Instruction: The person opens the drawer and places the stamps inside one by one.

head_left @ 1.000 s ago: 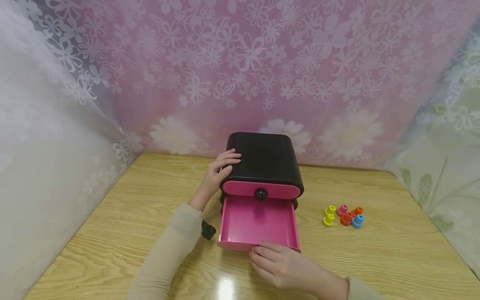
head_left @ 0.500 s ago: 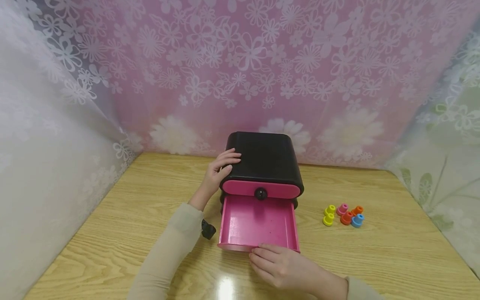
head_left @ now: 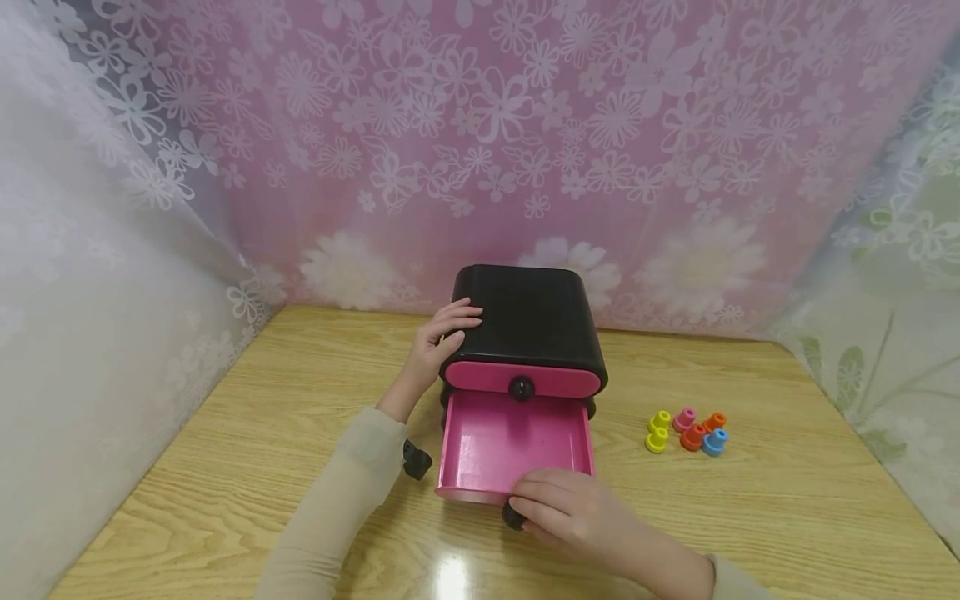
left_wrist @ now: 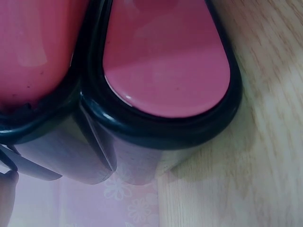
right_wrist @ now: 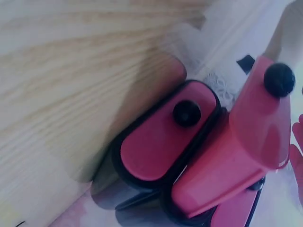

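Observation:
A black drawer cabinet [head_left: 528, 317] with pink fronts stands on the table. Its middle drawer [head_left: 517, 442] is pulled well out, with a bare pink bottom. My left hand [head_left: 442, 329] rests on the cabinet's upper left side, fingers straight over the rounded edge. At the drawer's front right corner is my right hand [head_left: 577, 517], its fingers over the front rim. The drawer's black knob [head_left: 513, 515] shows beside the fingertips, and the right wrist view shows this knob [right_wrist: 279, 80] free of the fingers [right_wrist: 298, 137]. The top drawer [head_left: 480, 377] and bottom drawer [right_wrist: 156, 142] are pushed in.
Several small coloured plastic pegs, including a blue peg [head_left: 715, 442] and a red peg [head_left: 693, 437], stand on the wooden table [head_left: 780, 500] right of the cabinet. A small black device [head_left: 416, 459] is at my left wrist. A floral curtain [head_left: 495, 150] hangs behind.
My right hand has shifted slightly right and up onto the drawer's front corner, uncovering the black knob. The left hand and the drawer have stayed in place.

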A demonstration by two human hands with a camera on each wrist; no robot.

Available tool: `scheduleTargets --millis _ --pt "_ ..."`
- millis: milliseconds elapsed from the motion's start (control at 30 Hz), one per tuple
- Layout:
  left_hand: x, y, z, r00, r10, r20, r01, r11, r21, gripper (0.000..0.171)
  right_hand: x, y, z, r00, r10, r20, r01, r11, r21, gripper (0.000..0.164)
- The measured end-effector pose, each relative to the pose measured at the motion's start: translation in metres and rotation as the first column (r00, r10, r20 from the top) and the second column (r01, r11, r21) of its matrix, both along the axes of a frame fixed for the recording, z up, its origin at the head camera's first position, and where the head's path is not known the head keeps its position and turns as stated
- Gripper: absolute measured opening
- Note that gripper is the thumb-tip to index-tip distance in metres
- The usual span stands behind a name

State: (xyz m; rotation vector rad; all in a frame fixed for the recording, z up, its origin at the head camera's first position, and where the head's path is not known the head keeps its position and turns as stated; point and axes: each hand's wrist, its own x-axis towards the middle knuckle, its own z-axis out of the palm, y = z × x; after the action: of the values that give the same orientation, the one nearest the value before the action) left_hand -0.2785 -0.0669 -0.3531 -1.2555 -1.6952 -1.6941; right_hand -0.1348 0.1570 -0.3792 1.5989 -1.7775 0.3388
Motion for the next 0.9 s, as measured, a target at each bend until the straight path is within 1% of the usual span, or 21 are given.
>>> scheduleTargets --millis 100,167,233,267,400,500,633,733,833,900 --pt "0.004 0.001 0.004 1.000 0.007 0.001 -0.007 1.000 -0.002 0.023 -0.003 0.004 0.003 1.000 -0.019 0.021 0.021 0.997 -0.070 0.026" --pt "0.005 0.001 0.005 1.000 0.012 0.002 -0.012 1.000 -0.003 0.022 -0.004 0.008 0.004 0.997 -0.056 0.046 0.061 0.993 -0.102 0.027" --pt "0.005 0.001 0.005 1.000 0.011 0.000 -0.011 1.000 -0.003 0.023 -0.005 0.013 0.004 0.990 -0.104 0.095 0.115 0.985 -0.127 0.029" --pt "0.005 0.001 0.005 1.000 0.010 0.000 -0.010 1.000 -0.003 0.023 -0.005 0.016 0.004 0.984 -0.129 0.122 0.145 0.980 -0.135 0.030" --pt "0.004 0.000 0.005 1.000 0.003 -0.002 -0.003 1.000 0.000 0.024 -0.004 0.027 0.006 0.942 -0.243 0.232 0.278 0.951 -0.133 0.034" --pt "0.004 0.000 0.004 1.000 0.003 -0.001 -0.003 1.000 0.000 0.024 -0.005 0.035 0.008 0.916 -0.290 0.277 0.338 0.930 -0.146 0.036" --pt "0.004 0.000 0.004 1.000 0.004 -0.004 -0.004 1.000 0.001 0.024 -0.008 0.045 0.008 0.897 -0.302 0.323 0.376 0.906 -0.197 0.039" --pt "0.003 0.000 0.003 1.000 0.004 -0.007 -0.004 1.000 0.004 0.023 -0.011 0.053 0.007 0.875 -0.316 0.365 0.412 0.884 -0.221 0.041" --pt "0.003 0.000 0.003 1.000 -0.003 -0.012 0.003 1.000 0.007 0.023 -0.014 0.061 0.006 0.858 -0.336 0.388 0.446 0.862 -0.240 0.042" --pt "0.003 0.001 0.003 1.000 -0.006 -0.011 0.006 1.000 0.007 0.023 -0.015 0.067 0.005 0.843 -0.345 0.414 0.468 0.849 -0.245 0.044"
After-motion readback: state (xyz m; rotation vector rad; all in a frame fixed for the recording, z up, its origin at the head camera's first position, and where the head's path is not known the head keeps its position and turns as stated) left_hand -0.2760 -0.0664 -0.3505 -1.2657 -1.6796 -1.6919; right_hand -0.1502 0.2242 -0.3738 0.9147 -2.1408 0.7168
